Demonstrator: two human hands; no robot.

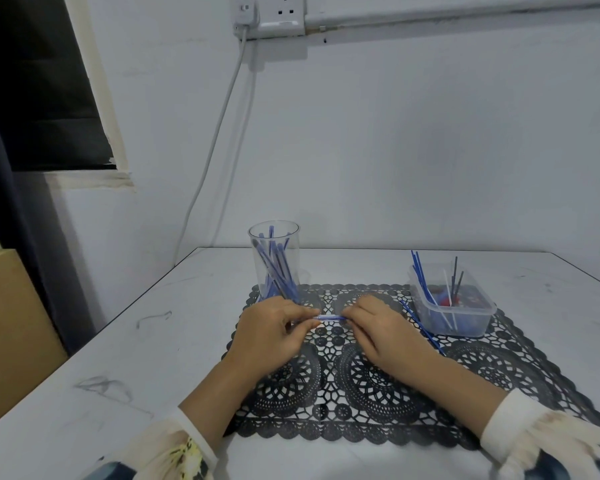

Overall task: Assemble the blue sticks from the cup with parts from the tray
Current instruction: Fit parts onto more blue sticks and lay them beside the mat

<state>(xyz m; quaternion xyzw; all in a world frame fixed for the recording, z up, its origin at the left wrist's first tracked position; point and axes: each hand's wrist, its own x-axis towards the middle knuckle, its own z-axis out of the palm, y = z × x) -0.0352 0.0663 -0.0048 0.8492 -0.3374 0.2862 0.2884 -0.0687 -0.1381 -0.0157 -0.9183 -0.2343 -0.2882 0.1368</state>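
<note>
**Both hands are holding one blue stick over the mat**

The white table (153,341) is carrying everything, and a black lace mat (499,362) is lying on its middle, probably to stop small parts from rolling away. On the far right part of the mat a clear plastic tray (465,323) is standing. Thin blue, white and dark rods are leaning out of it, and some red and blue pieces are lying at its bottom, too small to tell what they are. On the far left part of the mat a clear cup (274,237) is standing upright, with several blue sticks leaning inside it. Cup and tray are sitting well apart, one on each side, so I judge that each hand is getting its own supply without crossing the other.

Between them the left hand (271,334) and the right hand (385,334) are working close together, just above the mat. Each one is pinching one end of the same blue stick (329,318), which is lying level between the fingertips. Such a grip from both ends is giving control for a push or a twist along the stick, so I think a part is being fitted now; the joint itself is hidden by the fingers. One thin blue rod (423,329) is lying on the mat just beside the right hand, perhaps waiting for its turn.
</note>
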